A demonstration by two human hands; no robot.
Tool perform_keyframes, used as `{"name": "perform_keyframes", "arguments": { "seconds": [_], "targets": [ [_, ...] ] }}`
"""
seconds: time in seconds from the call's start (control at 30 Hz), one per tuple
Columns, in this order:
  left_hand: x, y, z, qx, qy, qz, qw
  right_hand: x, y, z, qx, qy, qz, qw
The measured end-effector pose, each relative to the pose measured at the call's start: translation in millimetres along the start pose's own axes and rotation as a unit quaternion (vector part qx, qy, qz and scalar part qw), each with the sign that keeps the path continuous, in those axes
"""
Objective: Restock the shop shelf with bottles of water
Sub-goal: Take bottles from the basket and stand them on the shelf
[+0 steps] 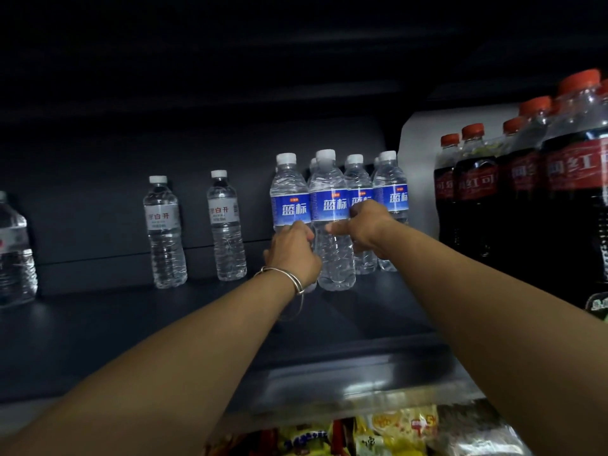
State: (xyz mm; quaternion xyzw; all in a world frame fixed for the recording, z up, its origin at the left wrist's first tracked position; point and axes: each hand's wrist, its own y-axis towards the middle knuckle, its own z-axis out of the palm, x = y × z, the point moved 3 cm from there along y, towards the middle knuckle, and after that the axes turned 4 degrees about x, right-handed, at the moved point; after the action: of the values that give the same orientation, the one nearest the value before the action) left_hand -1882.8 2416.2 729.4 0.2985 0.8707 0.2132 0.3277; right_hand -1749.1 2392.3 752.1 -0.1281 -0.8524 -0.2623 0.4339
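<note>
Several blue-label water bottles stand in a cluster at the back of the dark shelf point(329, 324). My left hand point(292, 255), with a silver bangle on the wrist, grips the leftmost blue-label bottle point(289, 199) low on its body. My right hand point(365, 232) is curled around the third blue-label bottle point(358, 192), its thumb pointing left against the front middle bottle point(329, 205). Another blue-label bottle point(391, 189) stands at the cluster's right end.
Two white-label water bottles point(163, 232) point(225, 225) stand apart to the left, and another bottle point(14, 255) sits at the far left edge. Cola bottles with red caps point(526, 179) crowd the right side. Snack packets point(378, 432) lie on the shelf below.
</note>
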Motion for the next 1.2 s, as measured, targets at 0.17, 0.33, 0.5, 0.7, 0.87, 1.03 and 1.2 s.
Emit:
{"name": "perform_keyframes", "arguments": {
  "seconds": [0.17, 0.33, 0.5, 0.7, 0.87, 1.03, 1.2],
  "targets": [
    [-1.9, -8.4, -4.7, 0.031, 0.001, 0.013, 0.999, 1.7, -18.4, 2.0, -0.012, -0.091, -0.01, 0.996],
    [-16.2, -35.4, -15.1, 0.038, -0.025, 0.067, 0.997, 9.6, -65.3, -8.2, -0.044, -0.23, -0.08, 0.969],
    [-30.1, -97.4, -23.2, 0.036, -0.008, 0.147, 0.989, 3.2, -145.5, -13.3, -0.111, -0.384, -0.133, 0.907],
    [-16.2, -212.8, -10.9, 0.026, 0.024, 0.252, 0.967, -39.5, -266.6, 21.8, -0.156, -0.45, -0.153, 0.866],
    [24.1, -312.8, 48.2, 0.098, 0.003, 0.253, 0.963, -121.8, -351.4, 74.1, -0.084, -0.479, -0.162, 0.859],
    [81.1, -392.2, 129.6, 0.215, 0.005, 0.234, 0.948, -222.8, -416.3, 132.9, 0.012, -0.485, -0.123, 0.866],
    [147.3, -467.7, 214.1, 0.313, 0.01, 0.194, 0.93, -331.2, -470.0, 212.9, 0.102, -0.453, -0.1, 0.88]
  ]
}}
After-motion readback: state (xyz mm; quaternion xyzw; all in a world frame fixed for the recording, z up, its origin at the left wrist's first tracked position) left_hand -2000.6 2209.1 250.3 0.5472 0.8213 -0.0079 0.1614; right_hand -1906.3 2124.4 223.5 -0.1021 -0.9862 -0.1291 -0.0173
